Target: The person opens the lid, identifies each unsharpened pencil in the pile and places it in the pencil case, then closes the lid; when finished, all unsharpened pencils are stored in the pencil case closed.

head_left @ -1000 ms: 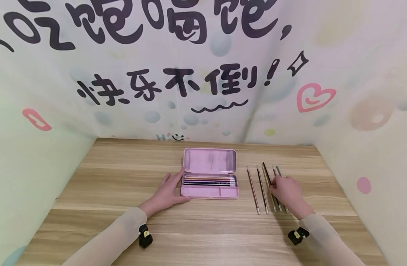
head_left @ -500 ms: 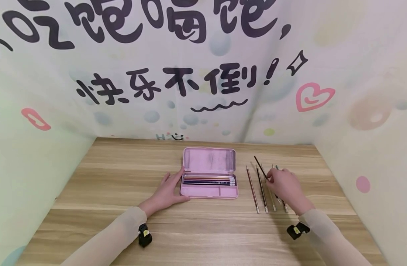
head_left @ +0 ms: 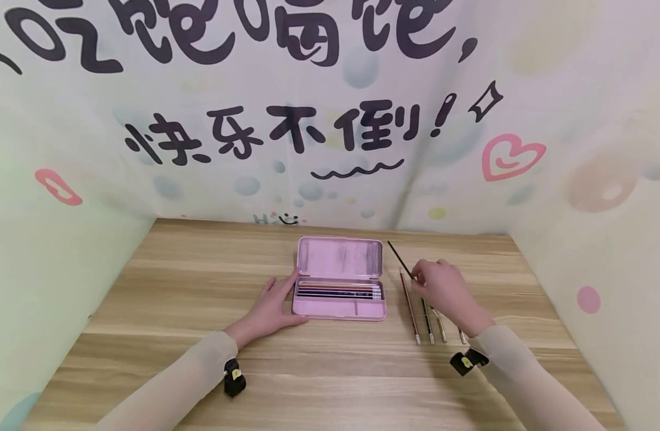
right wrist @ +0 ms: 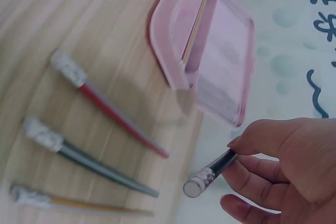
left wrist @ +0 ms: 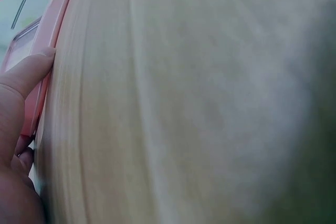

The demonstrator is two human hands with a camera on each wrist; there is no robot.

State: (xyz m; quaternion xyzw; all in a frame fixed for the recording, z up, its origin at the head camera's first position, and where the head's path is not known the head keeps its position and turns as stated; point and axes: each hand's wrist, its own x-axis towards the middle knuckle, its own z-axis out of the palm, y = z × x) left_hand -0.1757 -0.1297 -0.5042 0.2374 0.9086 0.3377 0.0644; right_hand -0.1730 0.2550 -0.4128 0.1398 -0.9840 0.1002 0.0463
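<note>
A pink pencil case (head_left: 324, 309) lies with its lid raised, several pencils (head_left: 337, 292) side by side in its rear compartment. The left hand (head_left: 267, 308) rests at the case's left side, thumb on the front edge (left wrist: 46, 51) and fingers at the rear corner. Above the pencils right of the case, the right hand (head_left: 448, 293) pinches a dark pencil (head_left: 401, 259) between thumb and fingers. In the right wrist view, that pencil's silvery end (right wrist: 198, 183) juts from the right hand (right wrist: 283, 166). A red pencil (right wrist: 123, 116) and a dark green one (right wrist: 100, 167) lie on the table.
Several loose pencils lie on the wooden table (head_left: 330, 371) right of the case, some partly under the right hand. A yellowish pencil (right wrist: 100, 206) is among them. A printed cloth wall (head_left: 227, 197) stands behind the table, with side walls left and right.
The right hand has lifted a dark pencil from the row on the right and moved left with it, toward the case. The left hand has stayed at the case.
</note>
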